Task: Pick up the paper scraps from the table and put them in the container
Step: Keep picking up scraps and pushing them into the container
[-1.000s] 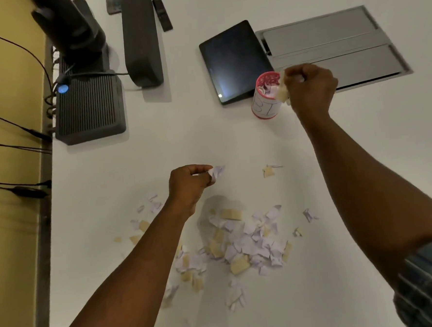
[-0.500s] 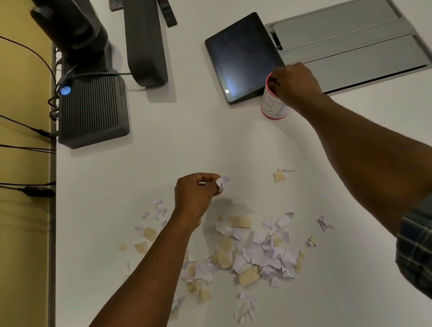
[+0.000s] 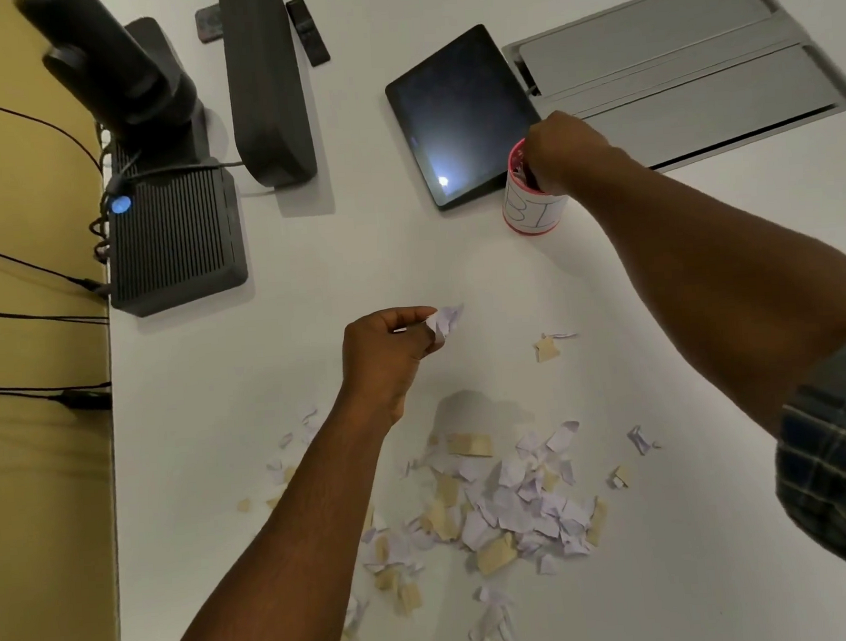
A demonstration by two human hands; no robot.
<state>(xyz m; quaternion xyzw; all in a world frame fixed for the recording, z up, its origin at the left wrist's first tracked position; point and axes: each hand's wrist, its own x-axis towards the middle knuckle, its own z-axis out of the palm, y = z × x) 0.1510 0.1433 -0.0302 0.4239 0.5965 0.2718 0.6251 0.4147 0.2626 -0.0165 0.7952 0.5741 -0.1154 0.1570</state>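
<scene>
Your right hand (image 3: 561, 150) dips its fingers into the red-rimmed cup (image 3: 528, 210) hand-lettered "BI", its grip hidden, while your left hand (image 3: 388, 352) pinches white paper scraps (image 3: 443, 321) above the counter (image 3: 357, 255).

the light is dim and warm, from overhead, and a small bright glare spot sits on the dark tablet screen (image 3: 458, 115). soft shadows fall on the white table (image 3: 310, 287), one under the left hand (image 3: 388, 352) and others beside the far dark devices. the picture is slightly soft, and the wide lens bends straight edges at the far right.
</scene>
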